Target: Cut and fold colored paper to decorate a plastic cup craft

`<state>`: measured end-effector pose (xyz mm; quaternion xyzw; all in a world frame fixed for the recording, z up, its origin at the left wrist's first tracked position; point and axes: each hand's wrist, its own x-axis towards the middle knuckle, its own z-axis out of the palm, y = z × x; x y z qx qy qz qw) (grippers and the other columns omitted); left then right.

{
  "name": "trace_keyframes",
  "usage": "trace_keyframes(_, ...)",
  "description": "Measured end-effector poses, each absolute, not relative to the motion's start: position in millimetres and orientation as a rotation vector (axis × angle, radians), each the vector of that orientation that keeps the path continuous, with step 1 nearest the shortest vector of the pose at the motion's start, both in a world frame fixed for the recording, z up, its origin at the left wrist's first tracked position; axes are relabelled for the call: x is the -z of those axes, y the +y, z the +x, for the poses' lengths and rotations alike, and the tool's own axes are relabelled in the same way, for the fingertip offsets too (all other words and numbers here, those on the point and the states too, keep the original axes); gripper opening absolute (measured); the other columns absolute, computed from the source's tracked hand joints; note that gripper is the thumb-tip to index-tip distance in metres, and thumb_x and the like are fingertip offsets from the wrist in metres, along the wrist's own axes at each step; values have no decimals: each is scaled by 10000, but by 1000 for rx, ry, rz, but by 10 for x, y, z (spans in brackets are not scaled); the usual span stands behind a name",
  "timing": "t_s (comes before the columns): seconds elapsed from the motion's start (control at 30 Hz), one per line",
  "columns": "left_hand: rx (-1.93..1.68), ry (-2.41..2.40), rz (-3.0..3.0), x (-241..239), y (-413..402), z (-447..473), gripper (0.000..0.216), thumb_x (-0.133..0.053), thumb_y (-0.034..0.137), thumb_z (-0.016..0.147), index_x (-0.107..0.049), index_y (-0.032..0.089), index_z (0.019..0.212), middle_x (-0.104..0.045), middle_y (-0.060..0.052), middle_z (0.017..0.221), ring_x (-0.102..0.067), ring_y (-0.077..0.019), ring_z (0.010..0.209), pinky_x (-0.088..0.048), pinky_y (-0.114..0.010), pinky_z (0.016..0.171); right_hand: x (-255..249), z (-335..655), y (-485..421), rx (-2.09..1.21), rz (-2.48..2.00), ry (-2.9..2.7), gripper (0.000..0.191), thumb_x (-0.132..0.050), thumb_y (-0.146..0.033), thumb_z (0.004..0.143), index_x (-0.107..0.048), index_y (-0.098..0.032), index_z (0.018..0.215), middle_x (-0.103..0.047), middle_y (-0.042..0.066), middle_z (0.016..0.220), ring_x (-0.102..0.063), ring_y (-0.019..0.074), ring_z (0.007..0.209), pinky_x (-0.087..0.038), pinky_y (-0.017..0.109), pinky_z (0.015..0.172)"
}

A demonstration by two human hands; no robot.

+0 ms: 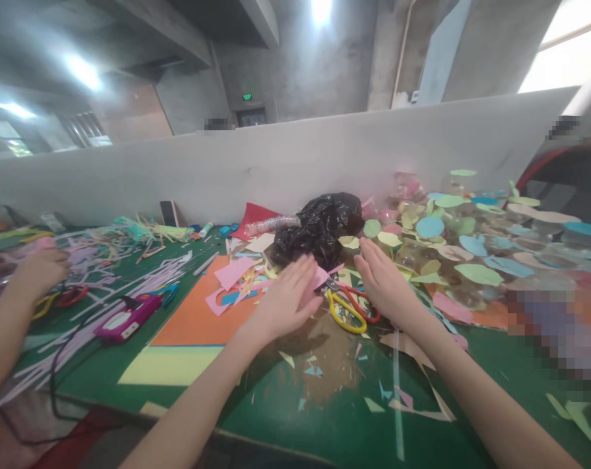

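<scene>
My left hand lies over the paper scraps with its fingers stretched out, and a piece of pink paper shows at its fingertips. Whether the palm presses on that piece I cannot tell. To the right, my right hand is held edge-down with straight fingers, at the side of the scrap pile. Between the two hands lie scissors with one yellow and one red handle loop, their blades partly covered by scraps. Just beyond the fingertips sits a crumpled black plastic bag.
Orange paper sheets lie left of my left arm, near a magenta device with a cable. Many clear cups topped with coloured paper discs crowd the right. Another person's hand works among paper strips at far left. A white partition stands behind.
</scene>
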<state>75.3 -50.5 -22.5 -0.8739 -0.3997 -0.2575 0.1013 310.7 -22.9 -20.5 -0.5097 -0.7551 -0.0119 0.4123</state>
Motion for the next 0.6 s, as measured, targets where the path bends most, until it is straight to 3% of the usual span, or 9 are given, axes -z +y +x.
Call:
trace_keyframes(0.07, 678, -1189, -2631, 228, -511, 758, 634, -405, 473, 949, -290, 167, 1492, -309, -136, 1559, -227, -256, 1463, -275, -474, 1176, 236, 3118, -207, 43, -1282, -1901, 686, -185, -539, 984, -435, -71, 1419, -467, 215, 1445, -410, 314, 1364, -337, 537, 1117)
trace_keyframes(0.2, 786, -1158, -2552, 221, -502, 775, 660, -416, 445, 949, -231, 150, 1510, -242, -130, 1585, -127, -262, 1486, -225, -496, 1193, 274, 3126, -186, 76, -1265, -1929, 669, -184, -525, 989, -436, -75, 1415, -462, 220, 1447, -414, 316, 1361, -337, 548, 1111)
trace_keyframes(0.37, 685, -1207, -2642, 232, -470, 796, 605, -390, 484, 952, -359, 149, 1455, -370, -133, 1530, -262, -246, 1452, -271, -461, 1183, 260, 3125, -201, 72, -1294, -1956, 703, -167, -520, 990, -436, -18, 1402, -448, 239, 1451, -405, 314, 1366, -331, 515, 1127)
trace_keyframes(0.5, 788, -1211, -2551, 207, -481, 806, 678, -401, 482, 948, -228, 133, 1504, -237, -145, 1585, -141, -254, 1484, -237, -491, 1188, 241, 3115, -213, 114, -1280, -1985, 747, -140, -532, 985, -449, 21, 1381, -460, 251, 1436, -400, 326, 1365, -319, 504, 1136)
trace_keyframes(0.6, 686, -1211, -2602, 209, -479, 813, 643, -429, 495, 931, -339, 129, 1453, -351, -158, 1535, -259, -264, 1452, -277, -469, 1175, 240, 3096, -221, 137, -1262, -1984, 732, -141, -534, 985, -453, -3, 1382, -468, 240, 1432, -411, 322, 1358, -327, 506, 1130)
